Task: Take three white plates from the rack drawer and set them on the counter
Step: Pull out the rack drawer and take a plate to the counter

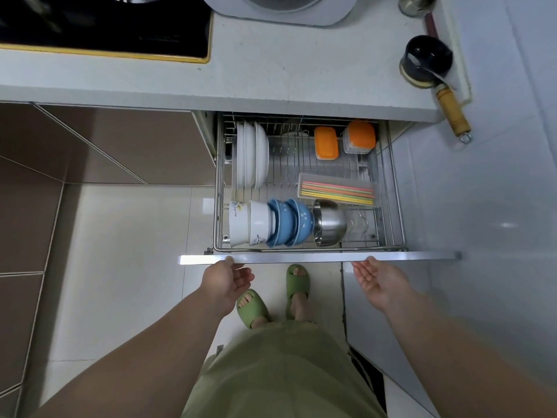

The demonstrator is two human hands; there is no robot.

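Observation:
The wire rack drawer [394, 188] stands pulled out below the counter [301, 73]. Several white plates [253, 155] stand on edge in its back left slots. Just in front of the drawer's metal front rail [319, 258], my left hand [229, 279] is open with its fingertips touching the rail's left part. My right hand [379, 280] hangs open, palm up, with fingertips at the rail's right part. Neither hand holds anything.
White and blue bowls [271, 223] and a steel bowl [330, 223] lie in the drawer's front row; behind them are a straw box [337, 190] and orange-lidded containers [343, 140]. On the counter are a black cooktop [102, 22], a white appliance [283, 7] and a dark pot [425, 60]. My feet [271, 297] stand below the drawer.

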